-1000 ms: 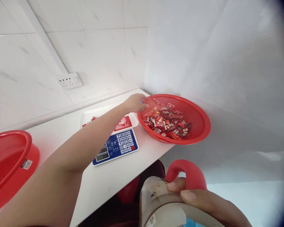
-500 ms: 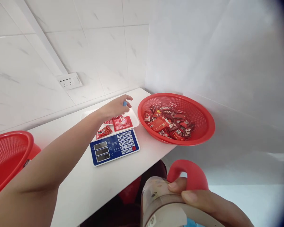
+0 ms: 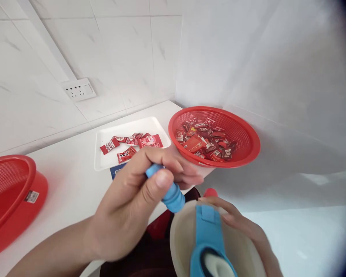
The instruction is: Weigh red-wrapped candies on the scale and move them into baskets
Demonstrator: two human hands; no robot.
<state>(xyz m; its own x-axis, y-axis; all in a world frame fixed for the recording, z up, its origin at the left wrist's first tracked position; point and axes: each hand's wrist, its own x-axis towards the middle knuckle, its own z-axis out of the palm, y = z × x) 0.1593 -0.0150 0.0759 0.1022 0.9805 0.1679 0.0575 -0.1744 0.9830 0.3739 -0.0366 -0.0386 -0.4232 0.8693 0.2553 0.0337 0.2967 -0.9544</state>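
Note:
My left hand is closed, pinching a ribbed blue stopper between thumb and index finger. The other fingers stretch out past it. Just right of and below the stopper is a jug with a cream lid, crossed by a blue strap ending in a ring round the spout. My right hand grips the jug's far right side, where a bit of its red handle shows. Behind my left hand, the scale's white tray carries several red snack packets. The blue scale panel is mostly hidden.
A red mesh basket full of small red packets sits at the right end of the white table. Another red basket stands at the left. A socket is on the tiled wall behind.
My left hand has come back from above the scale tray, down and toward the jug, with the blue stopper in it. The jug has turned and tipped, so its lid and blue strap now face me.

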